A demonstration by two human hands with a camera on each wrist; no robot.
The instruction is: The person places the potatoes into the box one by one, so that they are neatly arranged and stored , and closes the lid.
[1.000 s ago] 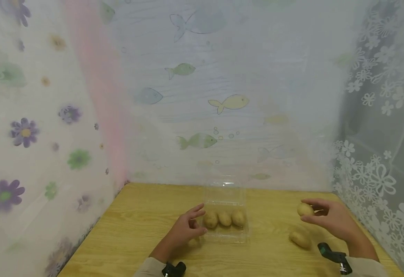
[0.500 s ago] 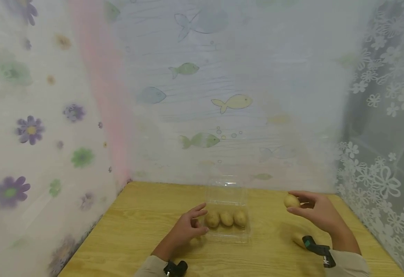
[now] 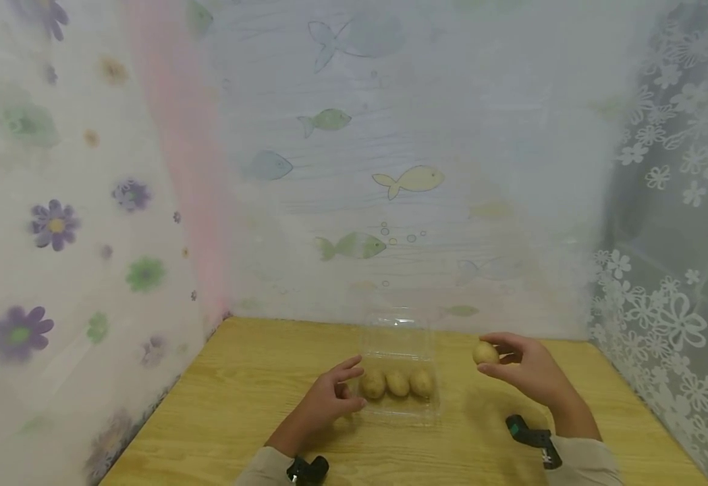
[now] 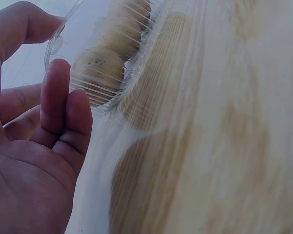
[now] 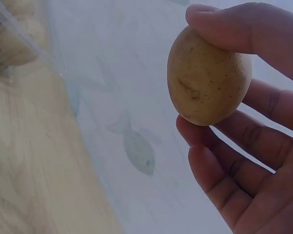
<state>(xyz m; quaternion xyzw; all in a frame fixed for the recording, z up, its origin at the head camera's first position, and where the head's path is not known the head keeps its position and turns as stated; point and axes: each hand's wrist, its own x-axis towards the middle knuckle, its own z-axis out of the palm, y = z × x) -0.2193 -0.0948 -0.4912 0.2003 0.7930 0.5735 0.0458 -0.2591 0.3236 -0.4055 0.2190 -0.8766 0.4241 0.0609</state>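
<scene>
A potato [image 5: 208, 78] is pinched between the thumb and fingers of my right hand [image 3: 530, 368], raised above the table to the right of a clear plastic box. That clear box [image 3: 396, 412] stands with its lid [image 3: 397, 334] tipped back, and three potatoes [image 3: 397, 383] lie in a row inside. My left hand [image 3: 323, 401] is at the box's left side. In the left wrist view, its thumb and fingers [image 4: 53, 92] grip the clear rim [image 4: 48, 51], its lower fingers curled in.
The wood-grain table [image 3: 238, 405] runs back to a curtain [image 3: 451, 135] printed with fish. A flowered curtain [image 3: 74, 270] borders the left side, and a white-flowered sheet [image 3: 663, 310] borders the right.
My right hand has carried its potato leftward, toward the box. A potato lying on the table at right has become hidden behind the right wrist. The left hand has stayed at the box.
</scene>
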